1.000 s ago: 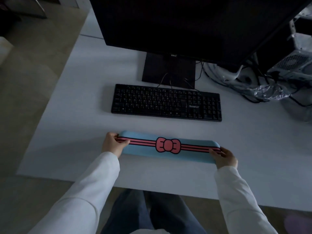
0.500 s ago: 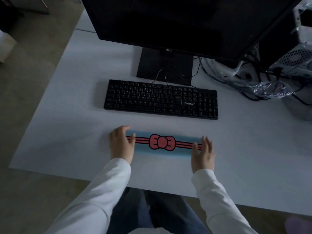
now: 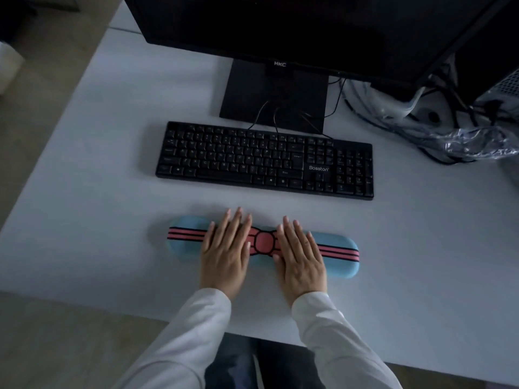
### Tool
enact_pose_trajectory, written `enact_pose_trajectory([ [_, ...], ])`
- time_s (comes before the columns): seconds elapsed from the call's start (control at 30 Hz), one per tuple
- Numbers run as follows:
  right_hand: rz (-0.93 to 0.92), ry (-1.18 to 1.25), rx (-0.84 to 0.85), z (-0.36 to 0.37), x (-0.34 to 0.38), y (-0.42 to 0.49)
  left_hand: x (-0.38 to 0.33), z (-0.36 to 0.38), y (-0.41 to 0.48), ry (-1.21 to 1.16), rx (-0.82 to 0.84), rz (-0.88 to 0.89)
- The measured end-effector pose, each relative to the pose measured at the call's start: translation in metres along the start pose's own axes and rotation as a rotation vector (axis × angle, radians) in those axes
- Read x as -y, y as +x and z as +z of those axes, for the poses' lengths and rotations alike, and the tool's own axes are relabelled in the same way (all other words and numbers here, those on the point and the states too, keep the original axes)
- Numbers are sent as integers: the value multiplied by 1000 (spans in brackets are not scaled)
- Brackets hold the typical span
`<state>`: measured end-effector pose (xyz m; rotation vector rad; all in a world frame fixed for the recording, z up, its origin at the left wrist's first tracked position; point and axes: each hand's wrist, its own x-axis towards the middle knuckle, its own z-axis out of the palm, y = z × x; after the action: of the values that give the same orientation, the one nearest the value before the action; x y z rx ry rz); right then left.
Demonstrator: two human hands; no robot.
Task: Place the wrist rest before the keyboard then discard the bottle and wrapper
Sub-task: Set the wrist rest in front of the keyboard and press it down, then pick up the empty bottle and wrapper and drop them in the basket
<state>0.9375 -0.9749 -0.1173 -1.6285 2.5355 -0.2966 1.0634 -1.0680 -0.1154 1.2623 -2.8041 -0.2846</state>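
Observation:
A light blue wrist rest (image 3: 339, 256) with pink stripes and a pink bow lies flat on the white desk (image 3: 98, 192), a short gap in front of the black keyboard (image 3: 264, 161). My left hand (image 3: 226, 254) lies flat on the rest, left of the bow, fingers spread. On the other side of the bow, my right hand (image 3: 300, 258) rests flat on it too. Neither hand grips anything. A crumpled clear plastic wrapper (image 3: 474, 144) sits at the right among cables. No bottle is in view.
A black monitor (image 3: 280, 26) on its stand (image 3: 275, 94) rises behind the keyboard. Tangled cables (image 3: 393, 119) and computer hardware (image 3: 502, 88) crowd the back right. The desk's front edge runs just below my wrists; the floor lies to the left.
My hands slid inward from the ends of the wrist rest to either side of the bow and now lie flat. The rest lies on the desk before the keyboard.

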Motion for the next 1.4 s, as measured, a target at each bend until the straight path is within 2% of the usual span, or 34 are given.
enact_pose_trajectory([
  [0.3, 137, 21, 36, -19, -52, -26, 52, -6, -13, 7, -9, -123],
  [0.4, 314, 35, 68, -26, -60, -30, 64, -14, -14, -19, -6, -185],
  [0.47, 421, 31, 79, -34, -66, -37, 70, -24, -17, -88, 47, -325],
  [0.57, 526, 79, 261, -57, -74, -56, 71, -44, -20, -166, 39, -410],
  [0.6, 562, 118, 251, -66, -75, -61, 66, -48, -19, -189, 33, -395],
  [0.73, 703, 279, 63, -96, -77, -76, 18, -60, -8, -374, 68, -385],
  [0.9, 838, 452, -133, -124, -98, -99, -70, -65, -2, -534, 71, -217],
  [1.03, 965, 622, -278, -144, -133, -130, -149, -56, -3, -673, 192, -156],
  [1.17, 1074, 692, -298, -163, -184, -177, -237, -40, -16, -711, 358, -99],
  [1.4, 1193, 716, -337, -187, -270, -260, -376, -23, -45, -728, 451, -27],
])
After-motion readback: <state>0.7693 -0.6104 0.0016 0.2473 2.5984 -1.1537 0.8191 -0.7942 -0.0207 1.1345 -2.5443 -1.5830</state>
